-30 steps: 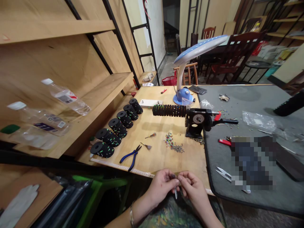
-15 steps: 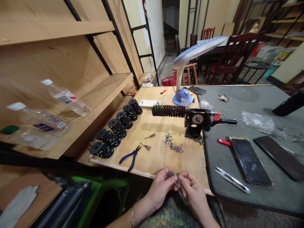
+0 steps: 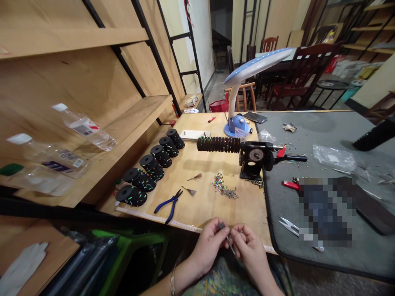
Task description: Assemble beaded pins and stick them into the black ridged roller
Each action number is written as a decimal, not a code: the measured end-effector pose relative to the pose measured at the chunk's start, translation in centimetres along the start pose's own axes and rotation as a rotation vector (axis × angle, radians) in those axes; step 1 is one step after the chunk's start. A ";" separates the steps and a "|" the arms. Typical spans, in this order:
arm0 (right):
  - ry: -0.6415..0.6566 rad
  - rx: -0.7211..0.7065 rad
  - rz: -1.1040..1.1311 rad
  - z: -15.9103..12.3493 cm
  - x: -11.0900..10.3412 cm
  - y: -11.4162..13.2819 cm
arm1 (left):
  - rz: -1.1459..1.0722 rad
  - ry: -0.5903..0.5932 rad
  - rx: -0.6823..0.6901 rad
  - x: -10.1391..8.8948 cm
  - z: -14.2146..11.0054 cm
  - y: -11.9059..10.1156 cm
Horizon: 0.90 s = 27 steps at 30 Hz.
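Observation:
At the table's front edge my left hand (image 3: 210,246) is closed, pinching a thin, dark grey bundle of strands (image 3: 230,243) with a knobbly top end. My right hand (image 3: 251,250) is closed beside it, thumb and fingertips pressed together on the same bundle's side. Its exact kind is too small to tell. Beyond my hands lies a small heap of coloured beads (image 3: 219,183) with little grey metal pieces (image 3: 230,193). Blue-handled pliers (image 3: 169,204) and two small tufts, one a dark fan-shaped tuft (image 3: 190,191), lie to the left.
Several black foam spools (image 3: 132,195) line the left side. A black winding device (image 3: 251,158) carries a ridged foam roll (image 3: 218,144) below a blue lamp (image 3: 237,124). Thread snips (image 3: 288,224), a red lighter (image 3: 290,185) and phones lie on the grey mat (image 3: 296,255).
Both hands stay nearly in place, with the fingers shifting slightly around the thin bundle. Nothing on the table has visibly moved; a blurred patch now covers one phone.

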State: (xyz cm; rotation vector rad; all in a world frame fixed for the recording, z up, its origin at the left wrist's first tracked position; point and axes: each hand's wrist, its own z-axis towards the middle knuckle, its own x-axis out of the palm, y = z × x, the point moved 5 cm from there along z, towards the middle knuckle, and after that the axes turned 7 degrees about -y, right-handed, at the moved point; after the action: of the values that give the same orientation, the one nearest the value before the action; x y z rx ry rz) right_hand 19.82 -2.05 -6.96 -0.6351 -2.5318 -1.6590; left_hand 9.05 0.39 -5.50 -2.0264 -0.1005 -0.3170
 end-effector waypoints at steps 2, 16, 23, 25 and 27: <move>0.002 0.006 -0.013 0.0 0.0 -0.1 | 0.010 -0.017 0.012 -0.1 0.0 0.0; 0.035 0.044 -0.113 -0.4 0.1 0.4 | 0.299 -0.060 0.261 -1.0 -0.2 -1.2; 0.092 0.088 -0.120 -0.6 1.0 -0.2 | 0.432 -0.095 0.319 -1.3 -0.4 -1.6; 0.090 0.089 -0.118 -0.5 1.0 -0.3 | 0.457 -0.098 0.334 -1.3 -0.5 -1.8; 0.086 0.094 -0.114 -0.4 0.9 -0.5 | 0.481 -0.099 0.353 -1.3 -0.5 -2.0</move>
State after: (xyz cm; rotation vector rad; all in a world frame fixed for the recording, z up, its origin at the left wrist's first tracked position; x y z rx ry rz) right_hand 18.77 -2.31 -6.97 -0.4096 -2.6104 -1.5520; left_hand 7.31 0.90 -3.92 -1.6502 0.2524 0.1012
